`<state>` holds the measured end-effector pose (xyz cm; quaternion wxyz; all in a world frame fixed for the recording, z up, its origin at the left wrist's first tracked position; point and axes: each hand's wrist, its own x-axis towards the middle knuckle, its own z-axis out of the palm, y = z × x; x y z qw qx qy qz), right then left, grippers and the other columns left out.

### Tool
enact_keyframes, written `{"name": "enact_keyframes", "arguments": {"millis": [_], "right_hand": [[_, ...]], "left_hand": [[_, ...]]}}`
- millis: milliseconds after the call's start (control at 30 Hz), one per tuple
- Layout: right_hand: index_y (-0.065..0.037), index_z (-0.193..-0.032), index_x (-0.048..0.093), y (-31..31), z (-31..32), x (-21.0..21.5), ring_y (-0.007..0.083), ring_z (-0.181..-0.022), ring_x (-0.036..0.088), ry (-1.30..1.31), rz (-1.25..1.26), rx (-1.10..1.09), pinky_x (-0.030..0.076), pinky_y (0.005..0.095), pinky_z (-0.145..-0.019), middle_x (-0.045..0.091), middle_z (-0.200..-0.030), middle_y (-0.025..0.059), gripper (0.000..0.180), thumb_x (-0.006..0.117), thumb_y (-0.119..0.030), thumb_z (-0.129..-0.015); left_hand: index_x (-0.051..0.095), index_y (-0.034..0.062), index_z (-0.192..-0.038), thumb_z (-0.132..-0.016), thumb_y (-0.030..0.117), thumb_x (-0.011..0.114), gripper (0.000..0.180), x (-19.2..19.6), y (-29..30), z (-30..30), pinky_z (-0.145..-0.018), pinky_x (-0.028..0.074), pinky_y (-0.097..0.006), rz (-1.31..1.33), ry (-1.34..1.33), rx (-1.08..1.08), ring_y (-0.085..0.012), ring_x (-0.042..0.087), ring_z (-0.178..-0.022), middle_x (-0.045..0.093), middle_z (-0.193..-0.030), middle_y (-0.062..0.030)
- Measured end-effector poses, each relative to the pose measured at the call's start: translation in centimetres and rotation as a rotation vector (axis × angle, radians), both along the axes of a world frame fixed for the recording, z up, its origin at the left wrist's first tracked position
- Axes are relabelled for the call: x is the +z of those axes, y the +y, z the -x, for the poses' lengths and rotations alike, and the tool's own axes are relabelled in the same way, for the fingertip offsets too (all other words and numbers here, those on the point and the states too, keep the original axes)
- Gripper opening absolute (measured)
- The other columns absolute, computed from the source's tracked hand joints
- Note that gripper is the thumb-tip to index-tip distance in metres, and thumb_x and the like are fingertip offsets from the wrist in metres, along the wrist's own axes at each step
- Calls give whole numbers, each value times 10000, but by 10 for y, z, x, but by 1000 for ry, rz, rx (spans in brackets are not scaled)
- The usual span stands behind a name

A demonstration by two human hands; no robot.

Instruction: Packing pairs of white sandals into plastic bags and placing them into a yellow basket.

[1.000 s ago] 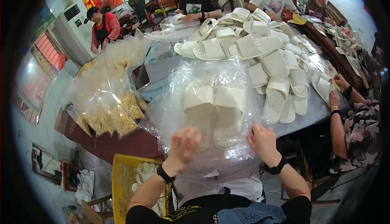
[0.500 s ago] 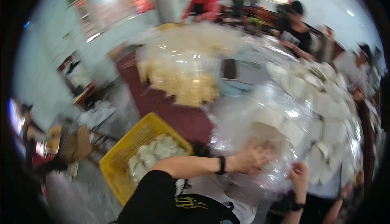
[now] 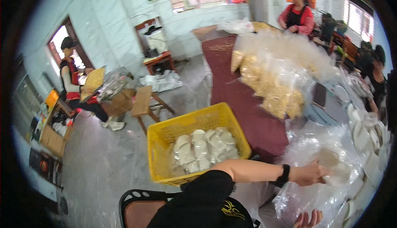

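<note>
My left hand (image 3: 308, 174) reaches to the right across the bench, fingers closed on the edge of an off-white slipper (image 3: 339, 172). Clear plastic bags (image 3: 304, 190) lie heaped under and around that slipper. Low in the picture, my right hand (image 3: 308, 219) is cut off by the edge; its fingers are apart and slightly curled, with nothing seen in them. Several more white slippers (image 3: 374, 166) are piled just beyond, at the far right. A yellow plastic basket (image 3: 155, 149) left of my forearm holds bagged white slippers (image 3: 200, 147).
Bags of small yellow pieces (image 3: 277, 100) stand on a dark red cloth (image 3: 231, 100). A phone (image 3: 319, 95) rests beside a blue-grey surface. On the left are a wooden stool (image 3: 144, 100), a chair (image 3: 142, 209) and a seated person (image 3: 68, 71) with a tray. Others work at the far side.
The view has swung left, so the bench now sits farther right. My left hand has gone from lying spread over the bags to gripping a slipper. The right hand has opened.
</note>
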<state>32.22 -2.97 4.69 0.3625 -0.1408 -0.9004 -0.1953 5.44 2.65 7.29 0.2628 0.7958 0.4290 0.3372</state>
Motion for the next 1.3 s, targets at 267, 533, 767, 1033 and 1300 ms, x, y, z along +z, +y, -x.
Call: {"name": "enact_keyframes", "arguments": {"millis": [267, 533, 767, 1033, 1300], "right_hand": [[-401, -1610, 259, 35, 12, 7, 357, -1545, 206, -629, 462, -627, 291, 610, -1135, 161, -1715, -8, 713, 507, -599, -971], [-345, -1633, 212, 63, 14, 17, 363, -1524, 260, -826, 448, -683, 317, 560, -1141, 200, -1704, 52, 812, 626, -428, -940], [-246, -1603, 349, 70, 16, 15, 359, -1551, 207, -676, 562, -659, 136, 522, -1232, 290, -1679, 40, 652, 481, -454, -999], [-159, -1562, 422, 135, -36, -44, 369, -1533, 242, -612, 279, -398, 273, 505, -1205, 335, -1654, 67, 653, 429, -540, -1030], [-104, -1552, 397, 118, 20, -13, 371, -1510, 283, -630, 230, -355, 339, 532, -1161, 333, -1641, 115, 709, 566, -488, -980]], "left_hand": [[537, 71, -1364, -1050, 415, 554, 466, 6, 18, 80, -900, 564, -332, 203, -1195, -175, -187, 676, -1077, 676, -1237, -81], [366, -33, -1486, -1067, 394, 482, 609, 32, -115, 185, -1089, 448, -606, 335, -1791, -14, -504, 580, -1220, 525, -1419, -273], [319, -20, -1541, -1042, 507, 466, 740, 65, -258, 285, -1128, 423, -548, 222, -1568, 375, -480, 491, -1338, 449, -1518, -261], [425, -84, -1442, -1067, 377, 497, 599, -2, -403, 349, -1040, 519, -536, 60, -1288, 1004, -425, 604, -1232, 580, -1380, -247], [481, -69, -1383, -1090, 286, 471, 461, -134, -513, 419, -973, 555, -495, 136, -1165, 1505, -353, 643, -1181, 627, -1310, -201]]}}
